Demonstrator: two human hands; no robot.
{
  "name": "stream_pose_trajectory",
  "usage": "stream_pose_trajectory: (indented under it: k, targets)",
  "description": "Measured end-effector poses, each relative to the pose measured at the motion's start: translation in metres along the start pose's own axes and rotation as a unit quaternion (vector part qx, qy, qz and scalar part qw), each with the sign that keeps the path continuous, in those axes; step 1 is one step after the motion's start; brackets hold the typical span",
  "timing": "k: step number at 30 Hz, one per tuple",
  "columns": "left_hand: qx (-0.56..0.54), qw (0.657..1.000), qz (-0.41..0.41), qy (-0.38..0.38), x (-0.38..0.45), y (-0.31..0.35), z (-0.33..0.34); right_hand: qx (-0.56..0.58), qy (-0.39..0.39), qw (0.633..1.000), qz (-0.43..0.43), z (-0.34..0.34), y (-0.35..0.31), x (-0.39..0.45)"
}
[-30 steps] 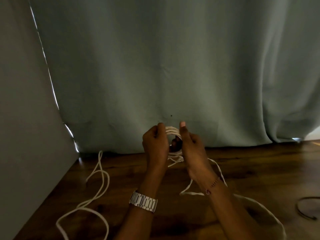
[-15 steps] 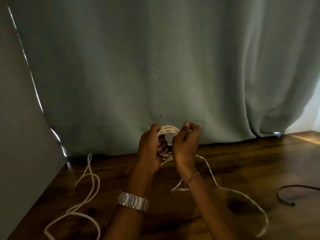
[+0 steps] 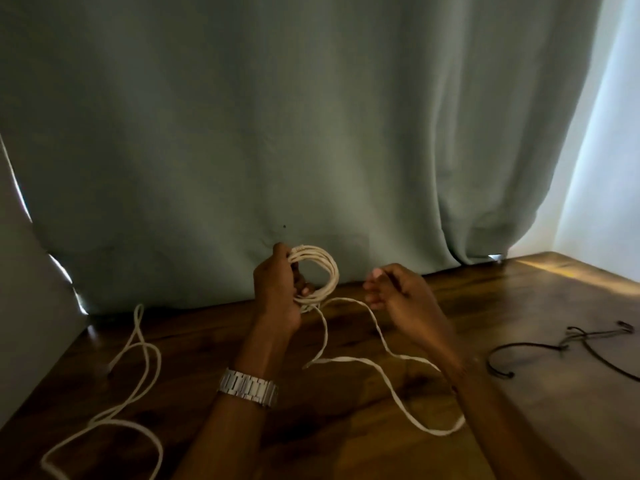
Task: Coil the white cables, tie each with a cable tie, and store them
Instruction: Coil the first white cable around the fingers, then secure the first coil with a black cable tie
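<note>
Left hand gripping white cable coil; right hand just beside it, on loose strand.

Coil upright, clasped by curled left fingers at its left rim, above wooden tabletop. Loose tail trailing from coil bottom, looping right and down over tabletop. Right-hand fingers curled near upper stretch of tail; pinching or merely near, cannot tell. Second white cable uncoiled, well left of gripping hand. Black cable well right of right hand. Metal watch on left wrist. Green curtain behind coil.
</note>
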State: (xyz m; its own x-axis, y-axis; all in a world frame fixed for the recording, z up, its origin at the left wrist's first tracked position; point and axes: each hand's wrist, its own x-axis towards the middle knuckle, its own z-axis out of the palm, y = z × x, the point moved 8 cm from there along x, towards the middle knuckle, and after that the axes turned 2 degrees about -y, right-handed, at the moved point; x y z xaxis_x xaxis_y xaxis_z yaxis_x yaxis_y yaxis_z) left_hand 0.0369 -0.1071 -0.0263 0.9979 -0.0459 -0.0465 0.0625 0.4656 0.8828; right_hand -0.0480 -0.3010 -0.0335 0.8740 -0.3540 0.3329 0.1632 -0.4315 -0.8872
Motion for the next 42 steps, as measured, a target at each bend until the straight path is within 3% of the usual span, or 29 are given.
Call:
stream_pose_trajectory:
  k: [7,13,18,22,28,31,35,38,42]
  targets:
    - [0.064,0.995,-0.042,-0.068,-0.031,-0.059,0.075,-0.188,0.083,0.979,0.01,-0.082,0.051,-0.026]
    - [0.071,0.988,-0.094,-0.098,-0.063,-0.107,0.112,-0.284,0.067,0.951,0.104,-0.156,0.114,-0.047]
    - [0.083,0.987,-0.096,-0.099,-0.074,-0.116,0.118,-0.322,-0.022,0.939,0.114,-0.166,0.146,-0.062]
    - [0.089,0.988,-0.096,-0.082,-0.073,-0.113,0.109,-0.365,-0.007,0.93,0.053,-0.156,0.16,-0.063]
    - [0.077,0.991,-0.088,-0.073,-0.076,-0.094,0.089,-0.298,0.078,0.951,0.033,-0.15,0.163,-0.061]
    - [0.07,0.992,-0.077,-0.076,-0.074,-0.082,0.08,-0.222,0.161,0.961,-0.033,-0.144,0.124,-0.059]
    - [0.067,0.994,-0.054,-0.07,-0.067,-0.062,0.063,-0.136,0.196,0.962,-0.133,-0.123,0.042,-0.057]
    - [0.057,0.996,-0.044,-0.053,-0.062,-0.046,0.047,-0.09,0.19,0.958,-0.195,-0.103,-0.017,-0.059]
    - [0.063,0.998,-0.02,-0.018,-0.046,-0.022,0.02,0.053,0.09,0.979,-0.175,-0.061,-0.058,-0.038]
